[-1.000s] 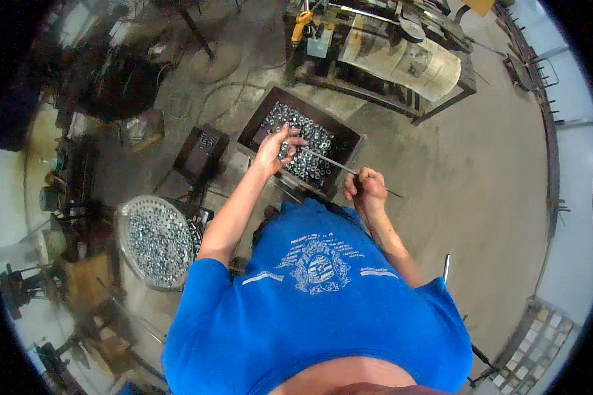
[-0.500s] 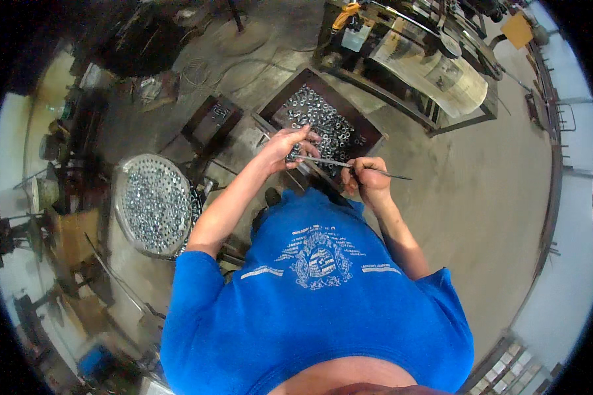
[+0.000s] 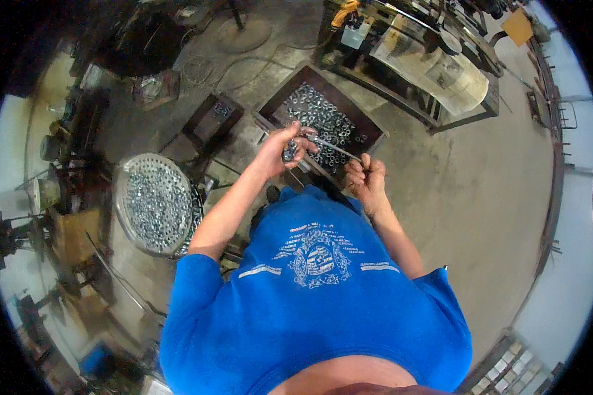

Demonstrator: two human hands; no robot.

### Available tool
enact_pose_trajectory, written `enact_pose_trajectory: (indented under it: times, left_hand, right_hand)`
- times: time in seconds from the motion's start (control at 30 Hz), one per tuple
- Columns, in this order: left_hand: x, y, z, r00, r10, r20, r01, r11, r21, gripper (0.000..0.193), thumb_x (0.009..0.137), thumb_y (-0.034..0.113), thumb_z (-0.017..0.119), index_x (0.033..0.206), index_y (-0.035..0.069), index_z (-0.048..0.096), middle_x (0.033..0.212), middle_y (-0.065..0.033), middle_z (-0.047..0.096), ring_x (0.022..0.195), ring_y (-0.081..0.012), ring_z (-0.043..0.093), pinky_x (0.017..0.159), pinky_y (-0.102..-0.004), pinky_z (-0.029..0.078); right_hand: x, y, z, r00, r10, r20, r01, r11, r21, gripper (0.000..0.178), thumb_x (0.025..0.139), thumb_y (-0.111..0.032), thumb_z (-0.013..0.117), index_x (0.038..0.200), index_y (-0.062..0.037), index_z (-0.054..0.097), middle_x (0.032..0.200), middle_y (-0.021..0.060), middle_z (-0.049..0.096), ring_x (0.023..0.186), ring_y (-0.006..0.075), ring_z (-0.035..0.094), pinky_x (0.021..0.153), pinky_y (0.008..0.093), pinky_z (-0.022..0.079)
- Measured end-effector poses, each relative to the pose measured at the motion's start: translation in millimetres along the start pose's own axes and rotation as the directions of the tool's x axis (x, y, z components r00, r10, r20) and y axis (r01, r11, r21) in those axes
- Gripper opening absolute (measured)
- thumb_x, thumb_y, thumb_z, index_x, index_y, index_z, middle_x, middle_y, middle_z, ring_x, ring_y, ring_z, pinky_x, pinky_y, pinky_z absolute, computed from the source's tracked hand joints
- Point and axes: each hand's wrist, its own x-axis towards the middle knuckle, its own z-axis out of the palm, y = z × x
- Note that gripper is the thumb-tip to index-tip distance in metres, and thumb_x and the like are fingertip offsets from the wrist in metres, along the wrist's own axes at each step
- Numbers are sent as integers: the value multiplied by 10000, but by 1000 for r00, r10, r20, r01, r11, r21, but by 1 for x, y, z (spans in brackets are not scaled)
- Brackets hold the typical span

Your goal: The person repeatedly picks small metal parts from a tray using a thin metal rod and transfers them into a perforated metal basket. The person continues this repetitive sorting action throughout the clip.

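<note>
My left hand (image 3: 280, 151) is curled around a small cluster of shiny metal nuts (image 3: 288, 152), its thumb and fingertips raised at the near left side of a dark metal bin (image 3: 369, 115). A thin metal rod (image 3: 337, 146) is pinched in the closed fingers of my right hand (image 3: 367, 179). From there it slants up to the left, and its far end comes to the left fingertips. Whether a nut sits on that end is too small to tell. Loose ring-shaped nuts (image 3: 336, 125) are heaped in the bin beneath both hands.
To the left stands a round perforated metal basket (image 3: 120, 194) full of nuts. A smaller dark box (image 3: 201, 118) with a few pieces lies beyond it. A workbench (image 3: 464, 122) stands at the far right, and a cable (image 3: 257, 60) runs over the floor.
The rod has swung from nearly level to a steeper slant, and its tail no longer shows past my right hand. My left hand has turned, with its fingers curled more around the nuts.
</note>
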Motion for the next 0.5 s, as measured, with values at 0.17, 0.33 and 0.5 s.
enact_pose_trajectory:
  times: [0.17,0.33,0.5]
  left_hand:
    - [0,-7,19,987,153,39,-154,988,16,321,844,254,543,1053,11,519,786,-169,588,481,-86,457,334,-189,313]
    - [14,-19,31,992,122,-16,-118,982,146,238,811,196,598,971,24,563,698,-85,571,488,-73,445,347,-180,291]
    - [32,-37,35,997,52,-50,-50,997,55,210,813,194,597,948,36,565,685,-56,560,488,-79,434,363,-195,277]
  right_hand:
    - [-4,-4,7,986,-168,-23,159,963,-217,151,715,-148,375,574,-113,333,607,104,416,506,139,327,409,239,269]
    - [-2,8,17,972,-232,40,231,907,-353,124,730,-129,393,614,-107,355,617,107,426,529,152,341,448,263,293]
    - [1,15,21,955,-274,116,298,860,-415,126,735,-125,416,633,-94,349,628,83,383,567,150,340,504,269,308]
